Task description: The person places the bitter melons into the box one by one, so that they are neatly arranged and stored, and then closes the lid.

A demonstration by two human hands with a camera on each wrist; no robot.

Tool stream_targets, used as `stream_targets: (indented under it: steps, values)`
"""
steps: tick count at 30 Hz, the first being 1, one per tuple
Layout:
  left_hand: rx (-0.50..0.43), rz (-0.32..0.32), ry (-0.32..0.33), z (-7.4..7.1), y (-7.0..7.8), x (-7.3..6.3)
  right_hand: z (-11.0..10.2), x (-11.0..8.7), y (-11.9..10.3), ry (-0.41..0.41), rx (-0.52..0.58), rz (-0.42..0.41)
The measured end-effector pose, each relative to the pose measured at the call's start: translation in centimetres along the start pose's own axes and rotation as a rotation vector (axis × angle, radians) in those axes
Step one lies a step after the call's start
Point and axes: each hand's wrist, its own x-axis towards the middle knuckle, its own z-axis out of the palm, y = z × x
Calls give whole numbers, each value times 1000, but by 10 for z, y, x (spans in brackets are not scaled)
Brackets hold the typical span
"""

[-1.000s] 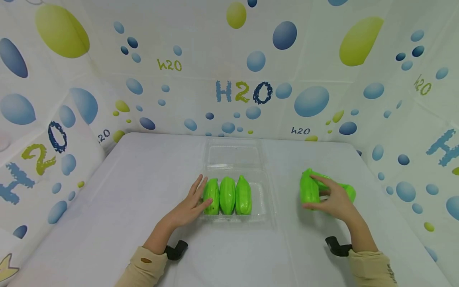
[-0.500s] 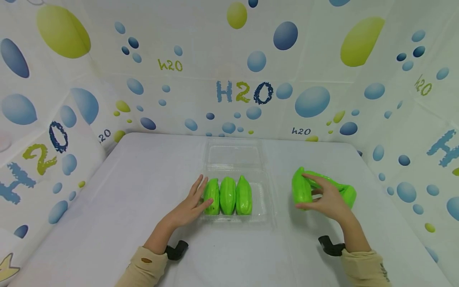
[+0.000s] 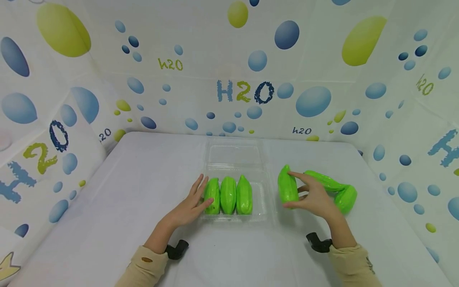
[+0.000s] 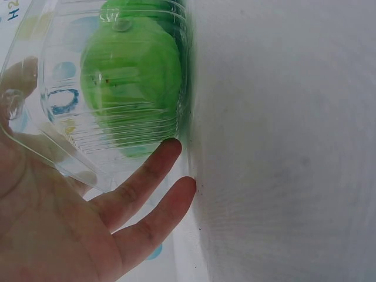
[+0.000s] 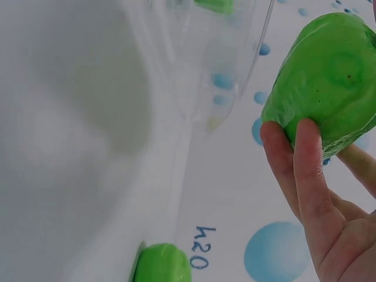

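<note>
From my distant place I see that the right hand (image 3: 314, 196) has come more to the left: half a second ago the held fruit (image 3: 288, 187) was close to the two others at the right, and now it is apart from them, near the right edge of the box (image 3: 261, 199). For the work in hand, I judge this means that the picking up is done and the carrying is well advanced, but this fruit is not yet in the box. The right fingers (image 5: 312, 170) are opened only as wide as the fruit needs, pinching it against the thumb and holding it above the surface (image 3: 229, 255). The left hand (image 3: 190, 207) has not changed its place; its fingers (image 4: 155, 167) are spread and almost straight, they touch the left side of the box, and I do not see them curl around anything. Now I count: one box, with one lid (image 3: 233, 155) lying open at the far side, and six fruits in all. Three fruits (image 3: 228, 195) lie side by side in the box, one is in the right hand, and two loose fruits (image 3: 324, 181) rest on the surface, to the right; they seem to touch each other.
</note>
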Motion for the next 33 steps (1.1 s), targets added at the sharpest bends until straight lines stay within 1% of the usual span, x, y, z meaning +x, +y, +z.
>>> stream_targets:
  steps: [5, 8, 16, 22, 25, 33]
  values:
    - [2, -17, -6, -1, 1, 0, 9, 8, -7, -20, 15, -36]
    - [4, -16, -8, -1, 1, 0, 14, 12, -12, -29, 21, -57]
    - [15, -14, -7, -2, 3, 1, 28, 23, -24, -62, -15, -115]
    - [21, -12, -12, -1, 3, 1, 39, 30, -30, -107, -79, -155]
    - [18, -15, -9, -1, 3, 1, 44, 32, -32, -117, -135, -164]
    - [9, -15, -2, -1, 2, -1, 52, 33, -41, -138, -234, -132]
